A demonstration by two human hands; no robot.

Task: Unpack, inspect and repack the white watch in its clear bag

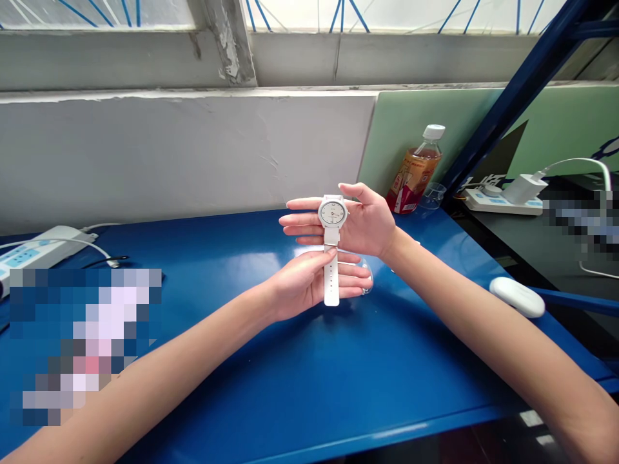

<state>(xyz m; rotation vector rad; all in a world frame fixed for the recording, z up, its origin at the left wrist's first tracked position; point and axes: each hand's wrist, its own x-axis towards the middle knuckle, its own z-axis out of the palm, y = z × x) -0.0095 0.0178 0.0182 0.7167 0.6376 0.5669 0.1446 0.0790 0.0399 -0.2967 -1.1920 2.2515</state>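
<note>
A white wristwatch (332,222) with a round pale dial is held above the blue table (300,386). My right hand (360,222) is behind the dial, fingers stretched to the left and thumb on top, so the watch case rests against the fingers. My left hand (314,280) is below, palm up, with the thumb pressing the lower white strap against the fingers. The strap hangs down past the left fingers. A small clear plastic piece (366,280) shows just behind the left fingertips.
A bottle of amber drink (416,171) with a white cap stands at the back right beside a green panel. A white oval case (517,296) lies at the table's right edge. Power strips sit at far left (33,251) and back right (503,200). A dark blue slanted beam (512,90) crosses the upper right.
</note>
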